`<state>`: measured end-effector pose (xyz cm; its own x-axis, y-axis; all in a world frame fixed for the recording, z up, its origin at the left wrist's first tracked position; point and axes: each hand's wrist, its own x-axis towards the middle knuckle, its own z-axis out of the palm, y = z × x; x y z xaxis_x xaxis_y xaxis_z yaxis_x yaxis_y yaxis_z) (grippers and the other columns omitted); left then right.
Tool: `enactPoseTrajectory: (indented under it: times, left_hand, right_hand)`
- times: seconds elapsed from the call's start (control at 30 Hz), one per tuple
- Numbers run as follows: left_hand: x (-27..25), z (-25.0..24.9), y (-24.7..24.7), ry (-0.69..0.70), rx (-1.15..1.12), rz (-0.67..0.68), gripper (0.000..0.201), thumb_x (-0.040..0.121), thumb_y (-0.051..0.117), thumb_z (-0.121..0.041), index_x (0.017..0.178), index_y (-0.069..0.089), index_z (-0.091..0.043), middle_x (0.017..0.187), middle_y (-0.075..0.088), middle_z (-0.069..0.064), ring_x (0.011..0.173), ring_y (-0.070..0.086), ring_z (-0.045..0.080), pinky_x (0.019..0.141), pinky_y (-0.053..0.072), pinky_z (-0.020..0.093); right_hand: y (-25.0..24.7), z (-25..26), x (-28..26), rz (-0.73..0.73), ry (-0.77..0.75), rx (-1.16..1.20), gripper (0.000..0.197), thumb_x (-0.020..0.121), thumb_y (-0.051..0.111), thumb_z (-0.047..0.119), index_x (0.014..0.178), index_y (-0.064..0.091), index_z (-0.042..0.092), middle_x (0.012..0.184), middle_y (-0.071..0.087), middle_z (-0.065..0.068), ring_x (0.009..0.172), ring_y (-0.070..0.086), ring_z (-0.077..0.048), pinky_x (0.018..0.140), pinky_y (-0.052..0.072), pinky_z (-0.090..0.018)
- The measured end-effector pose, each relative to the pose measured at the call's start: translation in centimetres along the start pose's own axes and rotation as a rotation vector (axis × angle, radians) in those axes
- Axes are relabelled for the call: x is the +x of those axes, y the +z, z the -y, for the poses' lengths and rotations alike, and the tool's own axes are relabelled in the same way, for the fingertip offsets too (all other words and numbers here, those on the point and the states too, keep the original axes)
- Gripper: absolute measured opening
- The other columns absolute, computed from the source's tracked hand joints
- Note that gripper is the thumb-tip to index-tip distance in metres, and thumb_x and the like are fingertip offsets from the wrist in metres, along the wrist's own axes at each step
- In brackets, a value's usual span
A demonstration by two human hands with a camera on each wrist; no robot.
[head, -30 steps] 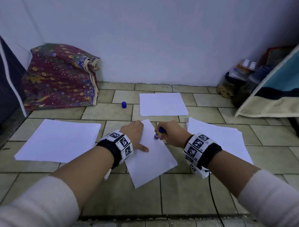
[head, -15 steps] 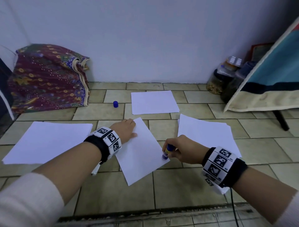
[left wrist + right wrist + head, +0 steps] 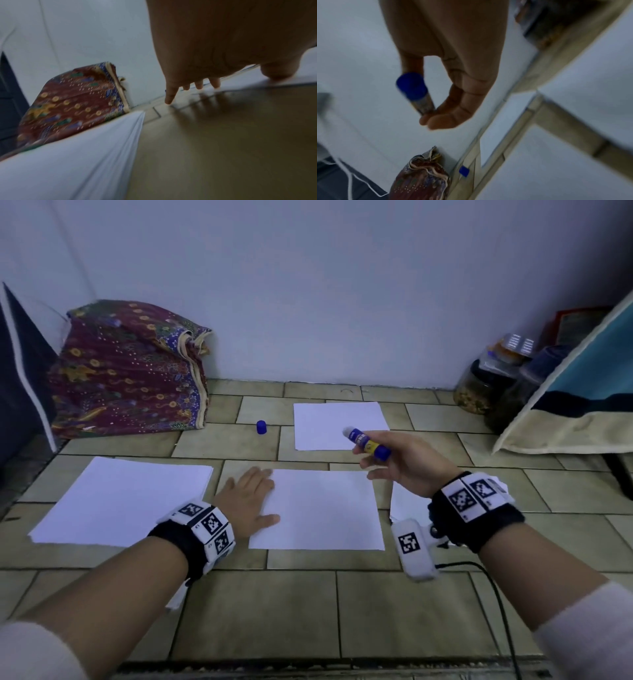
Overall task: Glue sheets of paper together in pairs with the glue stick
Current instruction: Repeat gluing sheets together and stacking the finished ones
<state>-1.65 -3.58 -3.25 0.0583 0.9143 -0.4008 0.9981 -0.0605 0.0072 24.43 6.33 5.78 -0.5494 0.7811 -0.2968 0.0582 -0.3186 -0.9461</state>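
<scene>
A white sheet (image 3: pixel 325 508) lies square on the tiled floor in front of me. My left hand (image 3: pixel 248 499) rests flat on its left edge, fingers straight (image 3: pixel 199 85). My right hand (image 3: pixel 394 460) is raised above the sheet's far right corner and pinches the blue and yellow glue stick (image 3: pixel 368 442) (image 3: pixel 415 93), uncapped, its white tip pointing left. The blue cap (image 3: pixel 261 427) (image 3: pixel 464 171) stands on the floor further back. A paper stack (image 3: pixel 120 501) lies at the left, another sheet (image 3: pixel 329 424) at the back, and a stack (image 3: pixel 404 501) mostly hidden under my right wrist.
A patterned fabric bundle (image 3: pixel 130 371) leans against the wall at the back left. Jars (image 3: pixel 486 381) and a blue and cream cushion (image 3: pixel 575 405) stand at the back right. A black cable (image 3: pixel 500 604) runs from my right wrist toward the floor's near edge.
The right hand has lifted the glue stick off the sheet's right corner and up toward the back. The sheet, angled before, now lies square, with the left hand flat on its left edge.
</scene>
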Motion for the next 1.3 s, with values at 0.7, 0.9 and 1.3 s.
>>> enactPoseTrajectory:
  times: [0.7, 0.9, 1.3]
  left_hand:
    - [0.2, 0.9, 0.1, 0.046, -0.207, 0.166, 0.147, 0.034, 0.022, -0.1, 0.149, -0.021, -0.02, 0.15, -0.035, -0.009, 0.143, -0.026, 0.013, 0.114, -0.013, 0.051]
    - [0.3, 1.0, 0.0, 0.042, -0.211, 0.175, 0.169, 0.0, -0.013, -0.099, 0.149, -0.023, -0.02, 0.153, -0.033, -0.006, 0.143, -0.026, 0.014, 0.113, -0.013, 0.052]
    - [0.1, 1.1, -0.1, 0.039, -0.202, 0.2, 0.122, 0.059, 0.036, -0.075, 0.148, -0.025, -0.018, 0.151, -0.036, -0.007, 0.142, -0.029, 0.013, 0.114, -0.014, 0.049]
  right_hand:
    - [12.2, -2.3, 15.5, -0.124, -0.159, -1.027, 0.03, 0.078, 0.067, 0.005, 0.107, 0.058, 0.007, 0.106, 0.067, -0.012, 0.099, 0.061, -0.026, 0.079, 0.052, -0.035]
    - [12.3, -2.2, 15.8, -0.107, -0.147, -1.104, 0.028, 0.08, 0.064, 0.005, 0.108, 0.059, 0.003, 0.106, 0.068, -0.014, 0.096, 0.062, -0.025, 0.074, 0.047, -0.03]
    - [7.5, 0.0, 9.3, -0.151, -0.129, -0.984, 0.036, 0.081, 0.073, 0.027, 0.111, 0.059, 0.011, 0.1, 0.065, 0.002, 0.095, 0.057, -0.012, 0.067, 0.039, -0.018]
